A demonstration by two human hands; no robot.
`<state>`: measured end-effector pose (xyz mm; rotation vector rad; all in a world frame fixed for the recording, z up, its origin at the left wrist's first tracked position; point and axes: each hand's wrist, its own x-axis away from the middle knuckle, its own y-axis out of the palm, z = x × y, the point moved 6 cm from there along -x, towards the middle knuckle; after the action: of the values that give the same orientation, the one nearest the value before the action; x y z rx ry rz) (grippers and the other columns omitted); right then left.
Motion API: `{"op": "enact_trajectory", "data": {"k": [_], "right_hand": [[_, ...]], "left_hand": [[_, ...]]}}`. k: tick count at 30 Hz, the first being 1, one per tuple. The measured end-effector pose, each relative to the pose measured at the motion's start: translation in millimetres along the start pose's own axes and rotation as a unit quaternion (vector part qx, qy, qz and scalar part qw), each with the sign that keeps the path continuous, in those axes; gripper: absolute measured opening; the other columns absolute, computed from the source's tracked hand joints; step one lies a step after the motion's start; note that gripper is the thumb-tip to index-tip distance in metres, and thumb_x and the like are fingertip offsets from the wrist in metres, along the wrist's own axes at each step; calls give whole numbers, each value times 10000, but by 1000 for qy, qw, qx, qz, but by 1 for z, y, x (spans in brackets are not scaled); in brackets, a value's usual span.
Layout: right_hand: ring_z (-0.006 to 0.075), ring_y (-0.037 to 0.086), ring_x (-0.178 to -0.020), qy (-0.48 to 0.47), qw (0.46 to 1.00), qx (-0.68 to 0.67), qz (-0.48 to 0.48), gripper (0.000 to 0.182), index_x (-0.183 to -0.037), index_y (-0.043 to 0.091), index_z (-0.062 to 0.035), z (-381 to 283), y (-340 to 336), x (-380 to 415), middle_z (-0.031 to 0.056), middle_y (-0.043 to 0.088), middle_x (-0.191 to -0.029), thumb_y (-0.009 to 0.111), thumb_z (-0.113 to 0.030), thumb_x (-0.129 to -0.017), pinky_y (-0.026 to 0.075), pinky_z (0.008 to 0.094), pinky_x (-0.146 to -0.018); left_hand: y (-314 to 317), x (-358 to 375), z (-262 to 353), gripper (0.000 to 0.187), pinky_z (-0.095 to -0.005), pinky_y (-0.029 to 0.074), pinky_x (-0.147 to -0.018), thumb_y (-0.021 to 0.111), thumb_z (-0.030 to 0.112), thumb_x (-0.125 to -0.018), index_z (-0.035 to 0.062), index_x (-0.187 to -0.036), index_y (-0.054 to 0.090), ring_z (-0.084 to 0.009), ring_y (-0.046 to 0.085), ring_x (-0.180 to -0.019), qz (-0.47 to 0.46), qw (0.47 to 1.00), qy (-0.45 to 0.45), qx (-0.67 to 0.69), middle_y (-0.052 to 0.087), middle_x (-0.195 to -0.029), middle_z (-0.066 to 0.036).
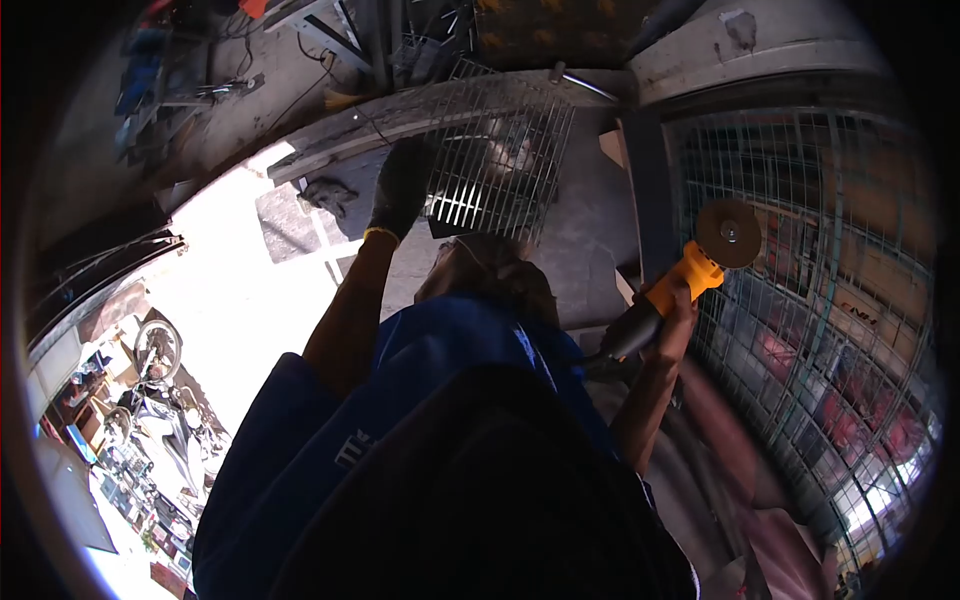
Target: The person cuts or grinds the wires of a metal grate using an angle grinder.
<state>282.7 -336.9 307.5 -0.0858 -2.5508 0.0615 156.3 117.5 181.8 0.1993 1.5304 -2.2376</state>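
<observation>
My right hand (680, 318), bare, is wrapped round the yellow and black body of an angle grinder (672, 287). The grinder's round tan disc (728, 234) faces up at the right, apart from the metalwork in front of me. On the other side, my left hand (400, 187) wears a dark glove with a yellow cuff and is closed at the left edge of a welded metal grille (500, 150). Deep shadow hides most of its fingers. The grille's thin parallel bars stretch out in front of my knees, over the grey floor (590, 230).
A tall green wire mesh panel (800, 250) stands along the right, with goods behind it. A motorcycle (165, 420) is parked in bright sun at the lower left. A dark crumpled rag (328, 195) lies on the ground left of the gloved hand. Metal scraps (430, 50) lie at the far side.
</observation>
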Motion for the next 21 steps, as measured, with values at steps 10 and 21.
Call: {"op": "enact_trajectory", "data": {"k": [10,21], "right_hand": [[241,724,-788,3,1000,3,7,468,-1249,564,-39,6,-8,1,123,688,-1022,757,-324,-932,632,386,-702],[204,713,-777,-4,1000,2,7,429,-1254,592,-68,5,-12,9,66,677,-1016,757,-323,-952,629,374,-694]], "left_hand": [[68,-81,-116,416,-417,458,-1206,555,88,-1065,106,-1477,610,-298,551,-1441,-232,941,231,-80,613,-1511,-137],[65,-132,-36,382,-441,515,-1150,595,64,-1001,88,-1376,661,-306,633,-1343,-332,901,258,-106,663,-1438,-124]]}}
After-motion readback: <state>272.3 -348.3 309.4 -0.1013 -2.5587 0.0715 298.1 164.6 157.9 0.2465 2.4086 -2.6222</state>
